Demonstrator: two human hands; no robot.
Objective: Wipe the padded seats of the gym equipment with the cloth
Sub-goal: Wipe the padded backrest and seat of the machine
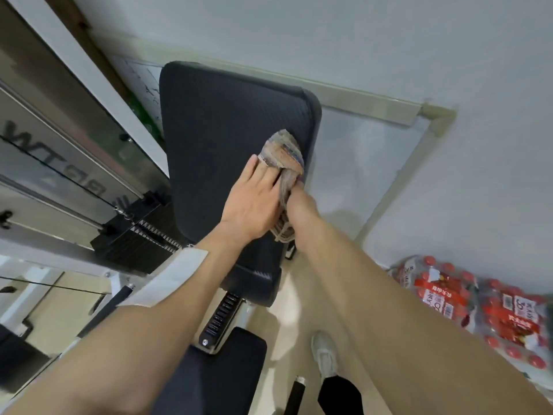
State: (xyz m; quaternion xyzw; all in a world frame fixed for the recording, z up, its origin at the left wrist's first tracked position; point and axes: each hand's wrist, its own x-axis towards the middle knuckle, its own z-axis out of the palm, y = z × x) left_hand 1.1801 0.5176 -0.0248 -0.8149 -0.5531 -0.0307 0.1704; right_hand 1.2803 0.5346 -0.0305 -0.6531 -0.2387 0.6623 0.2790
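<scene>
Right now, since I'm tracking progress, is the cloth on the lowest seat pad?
No, the cloth lies on the large upper pad, near its right edge.

Big dark block letters run across the pale side panel of the machine on the left, upside down and slanted: a W and a T higher up, something like B and P lower down, the full word not clear. On the right, the wrapped bottle pack shows red labels with white Chinese characters, upside down, seemingly 农夫山泉. The second pack carries the same labels plus a barcode. Scribbles on the whiteboard stay unreadable.
</scene>
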